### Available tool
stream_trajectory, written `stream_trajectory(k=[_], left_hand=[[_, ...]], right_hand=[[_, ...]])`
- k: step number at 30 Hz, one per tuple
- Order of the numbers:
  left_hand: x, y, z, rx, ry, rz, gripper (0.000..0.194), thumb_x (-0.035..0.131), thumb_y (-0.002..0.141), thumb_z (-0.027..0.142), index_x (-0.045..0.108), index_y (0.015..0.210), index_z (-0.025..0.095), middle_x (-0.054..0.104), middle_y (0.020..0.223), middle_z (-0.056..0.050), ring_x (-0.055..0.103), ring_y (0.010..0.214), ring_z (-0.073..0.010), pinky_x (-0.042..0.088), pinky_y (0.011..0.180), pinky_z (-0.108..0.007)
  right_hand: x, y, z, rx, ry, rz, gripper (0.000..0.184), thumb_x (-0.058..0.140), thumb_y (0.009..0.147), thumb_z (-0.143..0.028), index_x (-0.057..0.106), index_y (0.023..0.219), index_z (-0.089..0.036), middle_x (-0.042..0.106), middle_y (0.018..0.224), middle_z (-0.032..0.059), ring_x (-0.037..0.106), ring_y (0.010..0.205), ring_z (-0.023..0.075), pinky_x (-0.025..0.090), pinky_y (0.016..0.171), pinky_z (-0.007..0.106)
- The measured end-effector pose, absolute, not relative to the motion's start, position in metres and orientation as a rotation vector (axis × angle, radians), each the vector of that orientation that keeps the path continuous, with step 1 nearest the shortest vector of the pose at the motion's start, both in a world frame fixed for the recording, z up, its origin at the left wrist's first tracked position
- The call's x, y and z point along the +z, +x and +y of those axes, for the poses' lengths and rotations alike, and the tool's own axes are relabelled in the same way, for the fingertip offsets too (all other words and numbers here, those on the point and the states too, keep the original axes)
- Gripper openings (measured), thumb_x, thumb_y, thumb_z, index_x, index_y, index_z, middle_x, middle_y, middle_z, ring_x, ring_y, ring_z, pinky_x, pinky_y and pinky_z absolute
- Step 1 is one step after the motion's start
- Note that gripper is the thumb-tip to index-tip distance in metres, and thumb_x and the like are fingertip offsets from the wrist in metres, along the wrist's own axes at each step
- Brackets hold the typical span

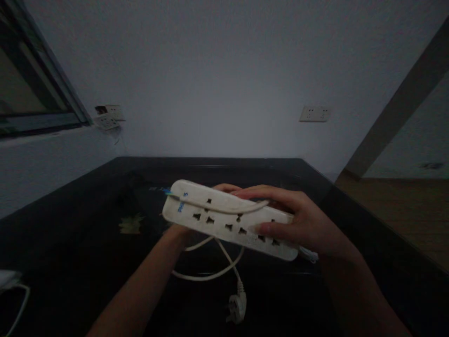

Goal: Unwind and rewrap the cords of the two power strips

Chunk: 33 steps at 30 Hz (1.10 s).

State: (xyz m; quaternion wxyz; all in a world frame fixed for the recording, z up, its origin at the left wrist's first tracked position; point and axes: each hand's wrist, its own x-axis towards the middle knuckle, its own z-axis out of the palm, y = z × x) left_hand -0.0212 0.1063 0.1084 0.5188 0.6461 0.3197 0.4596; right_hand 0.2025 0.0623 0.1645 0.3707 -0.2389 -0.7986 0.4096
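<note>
A white power strip point(224, 220) with several sockets and blue lettering is held above a black table point(87, 210), tilted with its right end lower. My right hand point(301, 220) grips its right end, thumb on the socket face and fingers over the top, pinning a stretch of white cord point(228, 206) against it. My left hand point(180, 229) is behind and under the strip, mostly hidden; fingertips show above the strip's top edge. The rest of the cord point(210, 274) loops down to the table and ends in a white plug point(236, 306).
Two wall sockets point(108, 117) sit at the left corner and another wall socket point(315, 113) on the back wall. A window point(31, 89) is at the left. A white object with a cable point(12, 288) lies at the table's left edge. Wooden floor point(403, 210) shows at right.
</note>
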Motion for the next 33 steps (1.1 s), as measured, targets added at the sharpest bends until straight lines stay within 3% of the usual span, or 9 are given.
stream_trajectory(k=[3,5,7,11,14,16,25,29,33], left_hand=[[0.119,-0.04,0.107,1.292,1.325,0.818,0.03,0.066,0.075,0.033,0.063,0.101,0.019,0.068,0.092,-0.003,0.064,0.077,-0.0166,0.051,0.064,-0.027],[0.131,-0.051,0.103,1.357,1.239,0.875,0.028,0.063,0.079,0.036,0.063,0.101,0.019,0.068,0.089,-0.003,0.063,0.072,-0.0152,0.049,0.058,-0.023],[0.142,-0.057,0.095,1.333,1.374,0.932,0.028,0.058,0.084,0.04,0.063,0.101,0.018,0.069,0.092,-0.006,0.065,0.081,-0.0174,0.05,0.066,-0.025],[0.154,-0.049,0.076,0.845,1.911,1.004,0.034,0.053,0.088,0.044,0.064,0.11,0.02,0.069,0.103,-0.006,0.062,0.097,-0.0203,0.046,0.084,-0.029],[0.15,-0.036,0.07,0.404,2.162,0.977,0.04,0.061,0.081,0.043,0.061,0.118,0.025,0.067,0.111,-0.003,0.061,0.098,-0.0212,0.044,0.082,-0.027],[0.143,-0.028,0.072,0.305,2.241,0.974,0.046,0.067,0.075,0.044,0.063,0.116,0.024,0.068,0.105,-0.004,0.062,0.091,-0.0219,0.044,0.077,-0.026],[0.126,-0.04,0.097,0.488,2.055,1.067,0.029,0.065,0.075,0.041,0.07,0.092,0.019,0.068,0.08,-0.002,0.06,0.07,-0.0163,0.042,0.057,-0.02],[0.131,-0.05,0.096,0.601,1.858,1.139,0.032,0.065,0.074,0.038,0.069,0.097,0.016,0.068,0.082,-0.004,0.058,0.063,-0.0139,0.039,0.049,-0.018],[0.137,-0.05,0.092,0.809,1.695,1.111,0.037,0.066,0.071,0.039,0.069,0.099,0.014,0.068,0.079,-0.004,0.055,0.058,-0.0124,0.038,0.046,-0.018]], right_hand=[[0.165,0.21,0.068,1.026,-0.78,-2.008,0.041,0.069,0.077,-0.026,0.063,0.117,-0.024,0.067,0.114,0.0037,0.066,0.091,0.0169,0.055,0.07,0.025],[0.165,0.215,0.073,1.005,-0.823,-2.079,0.041,0.068,0.078,-0.028,0.063,0.118,-0.023,0.066,0.115,0.0033,0.065,0.095,0.0173,0.054,0.075,0.026],[0.165,0.217,0.078,0.962,-0.816,-2.204,0.04,0.068,0.078,-0.027,0.063,0.117,-0.023,0.065,0.119,0.003,0.062,0.105,0.0183,0.05,0.087,0.029],[0.159,0.214,0.084,0.929,-0.756,-2.43,0.042,0.068,0.078,-0.027,0.062,0.12,-0.023,0.064,0.122,0.0039,0.059,0.11,0.0189,0.046,0.095,0.031],[0.155,0.211,0.084,0.935,-0.751,-2.507,0.044,0.069,0.077,-0.024,0.062,0.12,-0.023,0.065,0.12,0.0041,0.06,0.108,0.0192,0.047,0.093,0.032],[0.154,0.211,0.085,0.933,-0.762,-2.517,0.045,0.069,0.075,-0.022,0.062,0.12,-0.024,0.067,0.117,0.0035,0.062,0.104,0.0189,0.048,0.09,0.032],[0.148,0.216,0.105,0.878,-0.952,-1.975,0.032,0.054,0.087,-0.037,0.067,0.108,-0.017,0.071,0.096,0.0066,0.065,0.072,0.013,0.049,0.054,0.022],[0.139,0.223,0.121,0.891,-0.996,-1.773,0.035,0.05,0.088,-0.042,0.067,0.106,-0.016,0.07,0.092,0.007,0.063,0.069,0.0123,0.05,0.057,0.024],[0.12,0.221,0.132,1.094,-0.981,-1.918,0.029,0.062,0.08,-0.035,0.069,0.102,-0.017,0.071,0.093,0.0074,0.064,0.076,0.0157,0.052,0.062,0.027]])
